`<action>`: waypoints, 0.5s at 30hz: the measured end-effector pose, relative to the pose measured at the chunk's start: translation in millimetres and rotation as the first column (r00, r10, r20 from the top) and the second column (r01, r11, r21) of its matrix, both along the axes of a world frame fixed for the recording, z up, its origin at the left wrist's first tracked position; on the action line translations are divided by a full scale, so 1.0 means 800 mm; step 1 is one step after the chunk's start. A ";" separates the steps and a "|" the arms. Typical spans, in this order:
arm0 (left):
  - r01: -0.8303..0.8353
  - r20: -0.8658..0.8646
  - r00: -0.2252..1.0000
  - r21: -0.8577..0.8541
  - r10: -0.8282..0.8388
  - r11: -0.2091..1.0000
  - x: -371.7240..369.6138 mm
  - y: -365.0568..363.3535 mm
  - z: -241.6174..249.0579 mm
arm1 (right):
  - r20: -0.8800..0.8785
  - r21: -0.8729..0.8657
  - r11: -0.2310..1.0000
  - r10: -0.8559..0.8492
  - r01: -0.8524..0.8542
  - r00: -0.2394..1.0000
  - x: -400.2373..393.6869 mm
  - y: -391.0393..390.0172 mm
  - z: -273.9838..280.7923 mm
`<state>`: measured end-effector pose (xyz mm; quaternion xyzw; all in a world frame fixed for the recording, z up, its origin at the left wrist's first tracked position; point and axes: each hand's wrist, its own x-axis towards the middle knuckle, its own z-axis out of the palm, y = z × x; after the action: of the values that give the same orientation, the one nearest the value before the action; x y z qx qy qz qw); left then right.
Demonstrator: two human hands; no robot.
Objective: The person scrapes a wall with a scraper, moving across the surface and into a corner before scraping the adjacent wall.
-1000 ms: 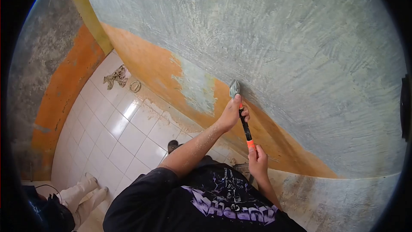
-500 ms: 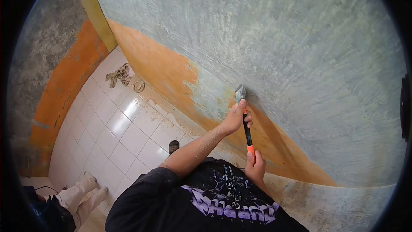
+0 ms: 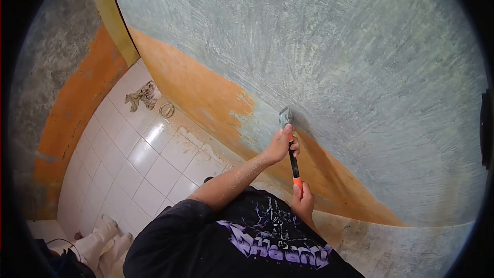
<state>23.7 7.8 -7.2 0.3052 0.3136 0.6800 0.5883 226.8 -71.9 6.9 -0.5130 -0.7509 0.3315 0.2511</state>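
Observation:
Both my hands hold a long-handled scraper with a black and orange handle (image 3: pixel 294 162) and a metal head (image 3: pixel 285 116). My left hand (image 3: pixel 278 145) is closed round the upper handle, just below the head. Lower down, my right hand (image 3: pixel 303 198) wraps the orange end of the handle. The head rests at the wall (image 3: pixel 339 72), near the line where rough grey-green surface meets an orange painted band (image 3: pixel 200 80). Left of the head, a pale patch (image 3: pixel 260 126) with ragged edges breaks the orange. Pale specks dot my left forearm.
White floor tiles (image 3: pixel 154 172) lie below, with pale debris (image 3: pixel 198 146) along the wall's foot. A crumpled cloth (image 3: pixel 141 96) and a ring-shaped object (image 3: pixel 166 110) are on the floor. Another person's legs (image 3: pixel 100 239) show at lower left. A yellow strip (image 3: pixel 114 15) marks the corner.
The scraper head has shifted left along the wall, closer to the ragged orange edge. Both hands keep their grip. My view has moved slightly, and the dark slipper is now mostly hidden behind my arm.

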 end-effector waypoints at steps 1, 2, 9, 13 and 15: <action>-0.005 -0.033 0.999 0.002 0.005 1.000 -0.009 0.000 -0.001 | 0.026 -0.010 1.000 0.007 -0.007 1.000 -0.008 0.002 0.001; -0.011 -0.067 0.998 0.005 0.011 1.000 -0.021 0.000 -0.001 | 0.051 -0.020 1.000 0.017 -0.016 0.999 -0.017 0.004 0.002; -0.077 -0.085 0.994 -0.034 0.074 0.996 -0.109 -0.002 0.001 | 0.053 0.048 0.998 0.028 -0.031 0.998 -0.102 0.010 0.003; -0.083 -0.081 0.994 -0.046 0.079 0.996 -0.162 -0.004 -0.002 | 0.059 0.063 0.997 0.049 -0.053 0.997 -0.152 0.012 -0.003; -0.085 -0.078 0.994 -0.036 0.082 0.996 -0.187 -0.006 -0.004 | 0.062 0.070 0.996 0.059 -0.063 0.996 -0.177 0.011 -0.003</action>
<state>-126.0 2.7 -10.5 0.3062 0.3617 0.6856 0.5526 85.0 -62.7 4.5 -0.4901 -0.7848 0.2963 0.2368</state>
